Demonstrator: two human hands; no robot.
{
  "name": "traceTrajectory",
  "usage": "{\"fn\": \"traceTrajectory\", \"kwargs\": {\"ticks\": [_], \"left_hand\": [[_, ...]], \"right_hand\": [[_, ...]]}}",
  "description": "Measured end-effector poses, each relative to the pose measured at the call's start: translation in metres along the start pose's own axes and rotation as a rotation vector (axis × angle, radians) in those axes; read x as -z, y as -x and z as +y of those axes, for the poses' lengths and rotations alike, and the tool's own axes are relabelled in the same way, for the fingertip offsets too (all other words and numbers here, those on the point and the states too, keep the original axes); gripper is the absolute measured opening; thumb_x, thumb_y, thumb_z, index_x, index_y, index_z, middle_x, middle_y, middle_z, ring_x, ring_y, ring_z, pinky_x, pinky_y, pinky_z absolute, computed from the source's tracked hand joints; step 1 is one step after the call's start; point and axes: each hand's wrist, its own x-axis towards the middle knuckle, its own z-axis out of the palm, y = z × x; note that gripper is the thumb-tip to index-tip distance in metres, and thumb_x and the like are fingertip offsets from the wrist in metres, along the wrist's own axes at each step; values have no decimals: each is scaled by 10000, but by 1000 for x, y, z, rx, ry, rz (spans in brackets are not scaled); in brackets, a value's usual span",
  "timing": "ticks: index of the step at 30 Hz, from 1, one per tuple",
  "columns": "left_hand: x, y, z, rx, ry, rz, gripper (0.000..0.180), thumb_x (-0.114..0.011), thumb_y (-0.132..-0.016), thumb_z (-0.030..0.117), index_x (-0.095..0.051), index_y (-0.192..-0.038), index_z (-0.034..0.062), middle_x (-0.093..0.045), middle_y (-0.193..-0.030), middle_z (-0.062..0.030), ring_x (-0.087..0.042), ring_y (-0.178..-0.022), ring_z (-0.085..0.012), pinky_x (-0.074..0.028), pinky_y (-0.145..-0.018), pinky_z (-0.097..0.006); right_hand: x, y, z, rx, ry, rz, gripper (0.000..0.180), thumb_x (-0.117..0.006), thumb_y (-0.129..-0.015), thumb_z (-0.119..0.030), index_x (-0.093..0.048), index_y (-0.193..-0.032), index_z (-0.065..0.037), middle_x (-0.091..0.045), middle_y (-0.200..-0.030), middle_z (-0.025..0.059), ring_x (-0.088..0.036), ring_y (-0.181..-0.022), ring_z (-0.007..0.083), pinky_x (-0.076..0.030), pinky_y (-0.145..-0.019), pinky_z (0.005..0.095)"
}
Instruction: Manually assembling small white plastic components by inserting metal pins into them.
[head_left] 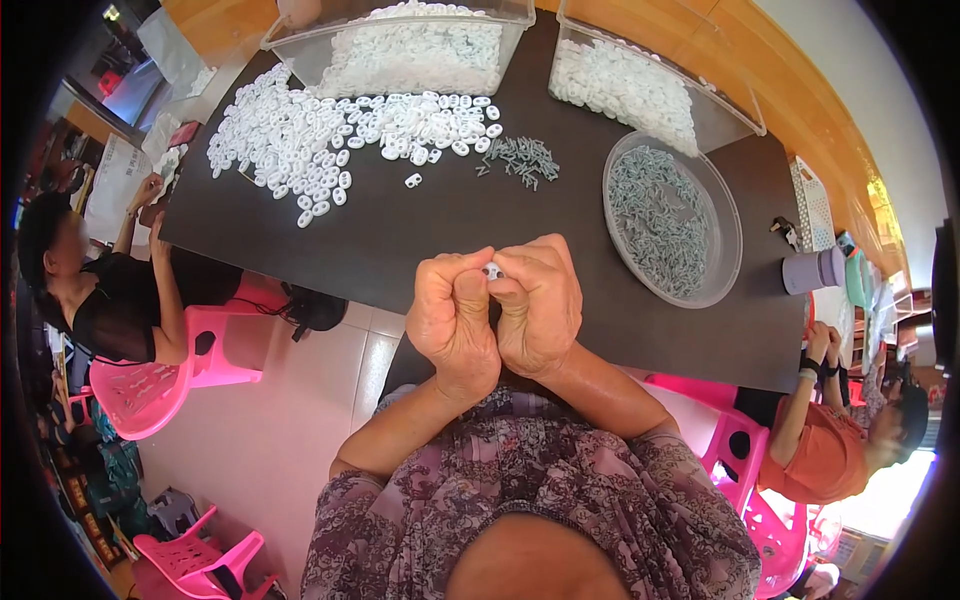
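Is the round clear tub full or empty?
Partly full: the round tub holds many grey screw-like pieces, but its right wall shows bare.

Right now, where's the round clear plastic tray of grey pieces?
In the head view, the tray sits on the right side of the dark table, below the right-hand clear plastic bin and left of the lilac cup.

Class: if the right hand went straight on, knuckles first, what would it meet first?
Probably the small pile of grey pieces, though how high the right hand hovers is unclear.

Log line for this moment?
left hand, right hand: pinching white piece | beyond: white two-hole pieces, grey screw-like pieces | right side: round clear tub
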Motion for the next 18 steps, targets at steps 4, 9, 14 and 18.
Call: {"fn": "traceTrajectory", "kwargs": {"ticks": [4, 9, 14, 18], "left_hand": [[0, 1, 2, 28, -12, -3, 174, -505, -951, 137, -595, -1004, -3, -556, -838, -18, -485, -755, -60, -409, -682, -197], [11, -4, -7, 126, 99, -52, 194, -488, -953, 96, -598, -1070, -13, -586, -882, -19, -508, -737, -68, -428, -662, -199], [21, -17, -14, 296, 113, -185, 187, -511, -934, 72, -603, -1073, -13, -603, -830, -31, -530, -675, -78, -449, -613, -209], [46, -58, -41, 3, -481, -249, 175, -580, -839, 17, -623, -1008, 23, -587, -757, -82, -559, -654, -177, -450, -595, -281]], "right_hand": [[1, -1, -2, -19, 5, 10, 241, -677, -771, -48, -559, -961, 39, -583, -801, 135, -529, -643, 261, -439, -533, 324], [2, 2, 0, -103, 10, -83, 276, -700, -726, -30, -584, -971, 22, -605, -851, 127, -542, -692, 265, -451, -576, 324], [5, -1, 10, -189, 50, -150, 201, -677, -703, 22, -606, -890, 1, -617, -844, 109, -564, -712, 261, -458, -613, 341], [26, -32, 31, -113, 245, -146, 165, -665, -692, 47, -621, -838, -16, -623, -789, 106, -568, -706, 269, -450, -612, 350]]}}
